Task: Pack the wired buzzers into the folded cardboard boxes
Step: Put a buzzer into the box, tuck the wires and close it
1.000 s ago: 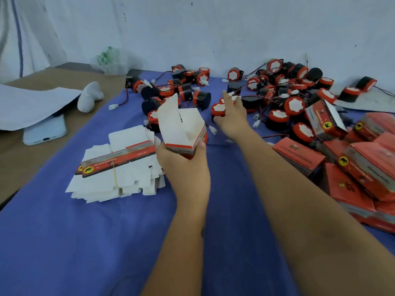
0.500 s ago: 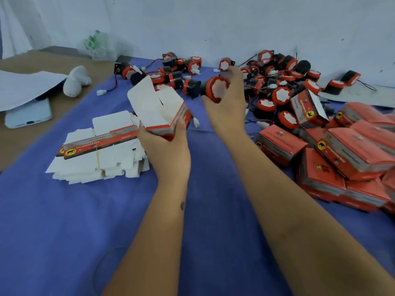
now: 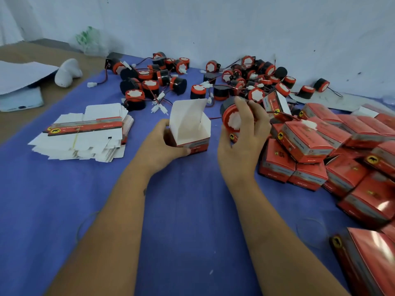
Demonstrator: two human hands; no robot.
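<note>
The buzzer (image 3: 232, 116), lifted off the pile a moment ago, now sits gripped in the right hand's (image 3: 241, 144) curled fingers just right of the open box (image 3: 189, 133), which the left hand (image 3: 162, 146) clasps, so insertion looks next.

Buzzers (image 3: 232, 116) black, orange-red rims, white centres | boxes (image 3: 307, 142) red, grey band, yellow-black emblem | cloth (image 3: 192, 210) blue-violet
</note>
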